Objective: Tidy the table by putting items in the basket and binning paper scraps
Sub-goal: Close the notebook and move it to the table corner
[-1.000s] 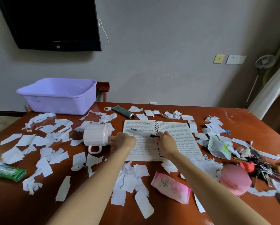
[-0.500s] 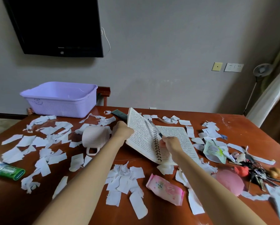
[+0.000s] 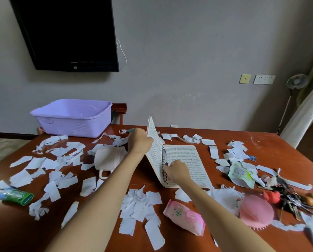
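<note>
While your left hand (image 3: 140,140) grips the raised left half of the notebook (image 3: 184,159), fingers curled round its outer edge, that half stands almost upright over the flat right page at the middle of the desk (image 3: 271,144). Your right hand (image 3: 177,170) sits curled at the spiral, beside the pen (image 3: 164,157) lying in the gutter. I cannot tell whether its fingers pinch the pen or the wire. Settle the pen before you fold the book shut: trapped by the spiral, it will likely bulge the pages and slide out in transit. Lower the cover gently, or the draught may scatter the paper scraps (image 3: 139,202). The basket (image 3: 75,127) stands at the far left corner. Carry high over the tipped mug (image 3: 109,158), since scraps litter that route.
</note>
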`<move>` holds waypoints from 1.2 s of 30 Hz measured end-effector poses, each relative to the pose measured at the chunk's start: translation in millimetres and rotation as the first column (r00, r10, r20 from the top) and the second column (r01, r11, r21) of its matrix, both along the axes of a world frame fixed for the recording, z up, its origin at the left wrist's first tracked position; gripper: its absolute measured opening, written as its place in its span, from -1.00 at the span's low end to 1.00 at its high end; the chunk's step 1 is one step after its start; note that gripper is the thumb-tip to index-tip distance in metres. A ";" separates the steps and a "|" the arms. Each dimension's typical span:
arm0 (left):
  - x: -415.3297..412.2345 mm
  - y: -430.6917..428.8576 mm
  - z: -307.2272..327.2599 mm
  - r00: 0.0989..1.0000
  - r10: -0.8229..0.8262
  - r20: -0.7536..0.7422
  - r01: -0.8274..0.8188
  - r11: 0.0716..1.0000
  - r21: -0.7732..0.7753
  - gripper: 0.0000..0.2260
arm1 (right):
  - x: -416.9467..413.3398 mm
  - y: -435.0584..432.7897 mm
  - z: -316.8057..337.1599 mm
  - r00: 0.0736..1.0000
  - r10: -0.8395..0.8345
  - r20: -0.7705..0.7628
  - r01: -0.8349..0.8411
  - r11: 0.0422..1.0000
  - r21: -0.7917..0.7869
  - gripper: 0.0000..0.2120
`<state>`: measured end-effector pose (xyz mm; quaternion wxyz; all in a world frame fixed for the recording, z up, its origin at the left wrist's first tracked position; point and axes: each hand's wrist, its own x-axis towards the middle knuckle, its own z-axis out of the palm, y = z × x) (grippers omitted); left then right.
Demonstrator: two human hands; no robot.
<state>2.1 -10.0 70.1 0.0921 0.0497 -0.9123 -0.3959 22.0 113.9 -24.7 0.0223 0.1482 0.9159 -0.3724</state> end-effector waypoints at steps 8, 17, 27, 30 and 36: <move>8.4 35.6 5.4 0.970 -0.232 0.075 0.196 0.925 0.327 -0.82 | 5.9 14.6 16.6 0.992 0.043 0.117 -0.037 0.998 -0.059 -0.84; 9.5 90.6 -33.1 0.936 -0.300 0.183 0.274 0.949 0.154 -0.64 | 17.3 108.9 35.9 0.966 -0.155 0.204 0.256 0.514 -0.819 -0.51; -2.0 60.4 -78.8 0.940 -0.029 0.341 0.004 0.997 0.074 -0.54 | -6.1 91.9 7.5 0.961 -0.263 0.088 0.253 0.962 0.105 -0.67; -6.0 53.5 -85.4 0.928 -0.080 0.364 -0.080 0.911 0.404 -0.74 | -11.4 91.3 7.9 0.960 -0.248 0.130 0.233 0.966 0.114 -0.65; -9.1 42.6 -82.1 0.890 -0.200 0.410 -0.189 0.656 0.731 -0.84 | -6.3 100.5 10.3 0.970 -0.187 0.156 0.226 0.929 -0.293 -0.90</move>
